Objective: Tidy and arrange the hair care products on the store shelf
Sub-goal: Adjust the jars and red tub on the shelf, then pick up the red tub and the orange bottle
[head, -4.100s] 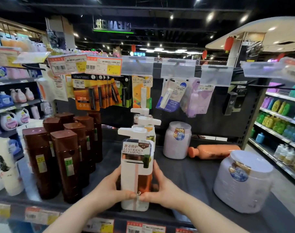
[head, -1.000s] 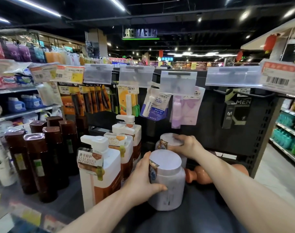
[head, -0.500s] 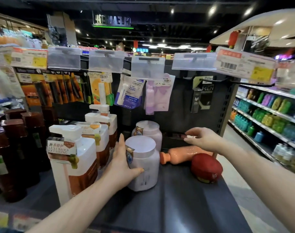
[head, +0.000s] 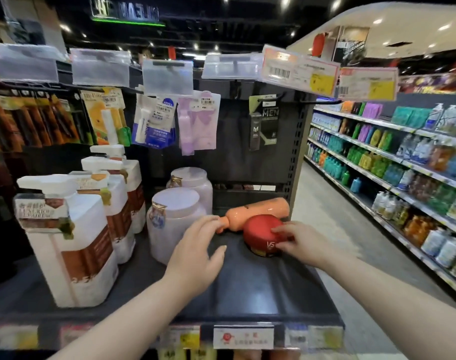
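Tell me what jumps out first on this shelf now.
The red VS jar at the right front of the shelf, gripped by the right hand, stands out most. Just behind it an orange bottle lies on its side, the open left hand at its cap. White pump bottles line the left.

Can't see the cap of the orange bottle point(head: 258, 210), the left hand point(head: 195, 252) has its fingertips in front of it. The right hand point(head: 302, 245) covers the right side of the red jar point(head: 260, 232). The rear lilac jar point(head: 193, 180) is half hidden behind the front lilac jar point(head: 174, 211). The price tags point(head: 243, 337) along the front edge of the shelf point(head: 260, 289) are a blurry smear, and the label on the front pump bottle point(head: 73, 245) is mush too.
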